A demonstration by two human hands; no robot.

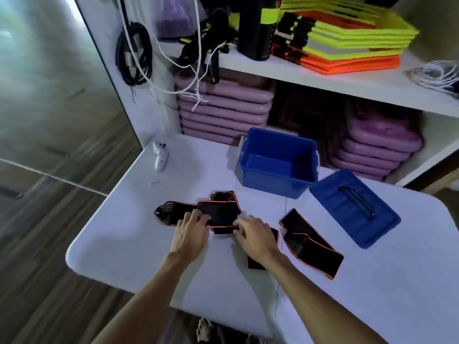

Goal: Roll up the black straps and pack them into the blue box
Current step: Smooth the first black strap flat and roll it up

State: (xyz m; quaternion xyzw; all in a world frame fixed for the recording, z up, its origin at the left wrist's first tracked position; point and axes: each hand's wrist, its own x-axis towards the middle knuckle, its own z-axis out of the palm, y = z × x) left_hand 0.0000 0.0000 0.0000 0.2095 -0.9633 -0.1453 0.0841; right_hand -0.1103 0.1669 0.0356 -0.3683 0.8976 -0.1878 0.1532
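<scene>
A black strap with orange edging (pixel 219 212) lies folded in the middle of the white table (pixel 129 234). My left hand (pixel 192 233) and my right hand (pixel 255 235) both pinch its near edge. Its striped end stretches out to the left. A second black strap (pixel 313 247) lies flat to the right, partly under my right wrist. The blue box (pixel 278 162) stands open and empty behind the straps. Its blue lid (pixel 354 207) with a black handle lies on the table to its right.
A white controller (pixel 161 155) lies at the table's far left, with a small screw (pixel 154 182) near it. Behind the table, white shelves hold purple cases (pixel 223 108), orange and yellow frames (pixel 345 38), a black bottle (pixel 258 26) and hanging cords. Wooden floor is on the left.
</scene>
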